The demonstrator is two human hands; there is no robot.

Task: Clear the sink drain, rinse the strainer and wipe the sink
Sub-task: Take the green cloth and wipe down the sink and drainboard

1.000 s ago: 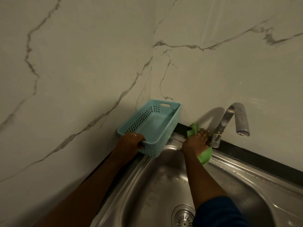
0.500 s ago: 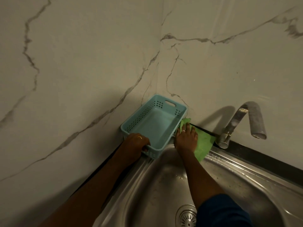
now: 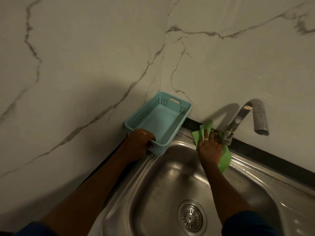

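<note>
The steel sink [image 3: 170, 184] fills the lower right, with its round strainer [image 3: 191, 217] seated in the drain. My right hand [image 3: 210, 144] presses a green cloth [image 3: 225, 159] flat on the sink's back rim, right beside the base of the tap [image 3: 238, 121]. My left hand [image 3: 140, 142] grips the near end of a light blue perforated basket [image 3: 162, 121], which is tilted up in the corner against the wall.
Marble-patterned walls [image 3: 85, 65] meet in a corner behind the basket. A dark strip [image 3: 272, 155] runs along the back of the sink under the wall. The tap spout curves out over the basin at right.
My right hand has slid the green cloth to the right along the back rim, from next to the basket to the tap base. My left hand still holds the basket.
</note>
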